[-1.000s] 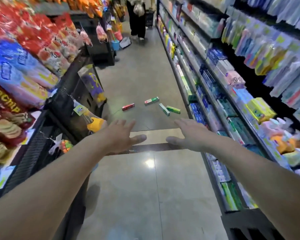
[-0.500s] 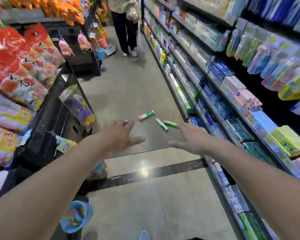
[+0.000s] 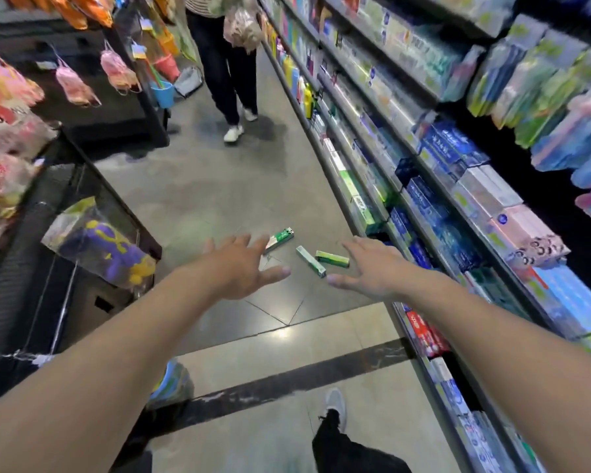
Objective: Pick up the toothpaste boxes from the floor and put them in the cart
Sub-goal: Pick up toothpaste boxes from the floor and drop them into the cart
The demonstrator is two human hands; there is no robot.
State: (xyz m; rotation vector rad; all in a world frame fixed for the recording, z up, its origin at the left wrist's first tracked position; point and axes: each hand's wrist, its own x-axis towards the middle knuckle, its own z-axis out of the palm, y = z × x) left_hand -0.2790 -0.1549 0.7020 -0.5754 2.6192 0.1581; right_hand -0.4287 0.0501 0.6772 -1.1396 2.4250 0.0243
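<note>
Nearest the camera, a grey sneaker below a dark trouser leg stands on the glossy tiled floor, just past a dark stripe that crosses the tiles. Two bare forearms reach forward over the aisle. The left hand is spread flat, fingers apart and holding nothing; the right hand is likewise spread wide and empty.

Just beyond them lie three cardboard toothpaste boxes on the floor, towards its right edge by the shelving. A green-and-white toothpaste box lies partly hidden behind the left hand's fingertips. A pale green toothpaste box lies between the two hands, and a green-and-yellow toothpaste box lies just beside it, near the right hand's fingers.

Stocked shelves of boxed goods line the right edge of the floor; a black rack with snack bags lines the left. Farther along the aisle another person's legs in dark trousers and white shoes are in view.
</note>
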